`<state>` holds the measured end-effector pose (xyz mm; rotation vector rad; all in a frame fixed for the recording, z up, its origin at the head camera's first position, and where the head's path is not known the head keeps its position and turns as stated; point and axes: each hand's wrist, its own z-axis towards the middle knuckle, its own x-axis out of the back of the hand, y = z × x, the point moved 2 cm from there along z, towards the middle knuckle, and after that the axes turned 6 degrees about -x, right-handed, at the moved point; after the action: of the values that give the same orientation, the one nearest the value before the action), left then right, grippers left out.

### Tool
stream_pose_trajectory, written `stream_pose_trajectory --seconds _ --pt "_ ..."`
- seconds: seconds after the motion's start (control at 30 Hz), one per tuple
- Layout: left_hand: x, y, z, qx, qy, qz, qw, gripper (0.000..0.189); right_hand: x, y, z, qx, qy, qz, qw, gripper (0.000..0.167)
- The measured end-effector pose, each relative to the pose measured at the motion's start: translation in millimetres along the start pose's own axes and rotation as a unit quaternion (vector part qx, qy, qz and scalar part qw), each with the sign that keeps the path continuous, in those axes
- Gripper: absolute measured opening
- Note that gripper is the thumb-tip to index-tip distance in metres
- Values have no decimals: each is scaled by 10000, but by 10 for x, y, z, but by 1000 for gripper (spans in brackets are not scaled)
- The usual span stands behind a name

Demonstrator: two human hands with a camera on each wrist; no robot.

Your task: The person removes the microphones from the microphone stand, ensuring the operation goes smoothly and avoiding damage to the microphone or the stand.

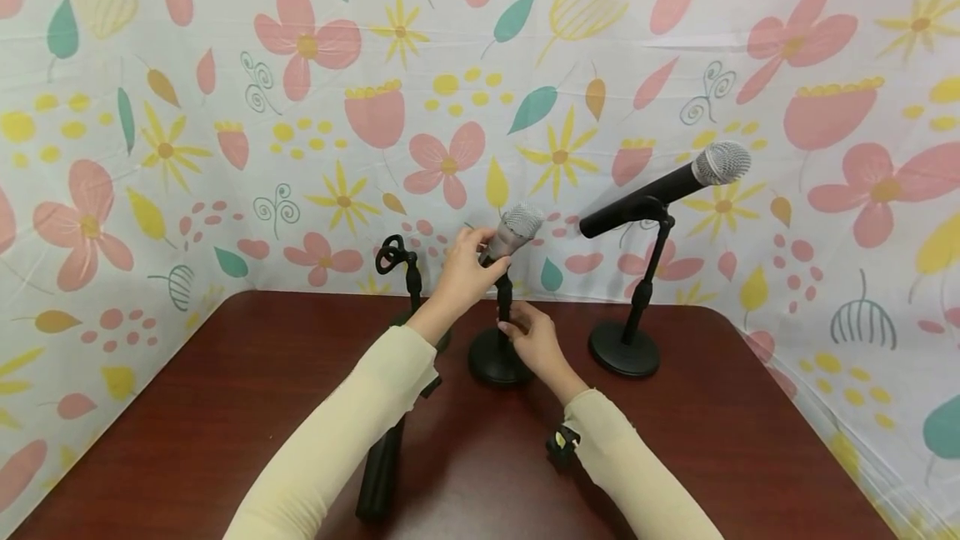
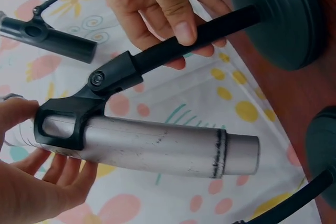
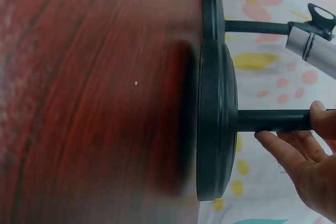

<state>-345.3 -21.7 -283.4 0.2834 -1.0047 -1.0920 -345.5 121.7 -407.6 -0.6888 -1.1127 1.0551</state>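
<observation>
Silver microphone [image 1: 515, 232] sits in the clip [image 2: 92, 105] of the middle desktop stand [image 1: 497, 358]: probably weighty, rigid, smooth; best held by the barrel [image 2: 157, 144], sparing the mesh grille [image 1: 526, 217]. Left hand [image 1: 467, 265] grips it near there; right hand [image 1: 536, 342] pinches the stem [image 2: 157, 56]. Two black microphones [image 1: 651, 197] make three; stands [image 1: 624, 350] also total three.

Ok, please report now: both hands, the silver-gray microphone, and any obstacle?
Left hand grips silver-gray microphone, seated in clip. Right hand pinches stand pole. No obstruction seen; empty desk microphone stand close by.
</observation>
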Motion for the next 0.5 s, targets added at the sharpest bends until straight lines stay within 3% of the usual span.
stream_pose_trajectory --seconds 0.27,0.5 --pt "82 99 -110 -34 317 50 9995 42 -31 -87 -72 145 -139 115 9997 18" --pt "159 121 -177 154 559 59 9983 40 -45 -104 -115 198 -197 -10 9996 21"
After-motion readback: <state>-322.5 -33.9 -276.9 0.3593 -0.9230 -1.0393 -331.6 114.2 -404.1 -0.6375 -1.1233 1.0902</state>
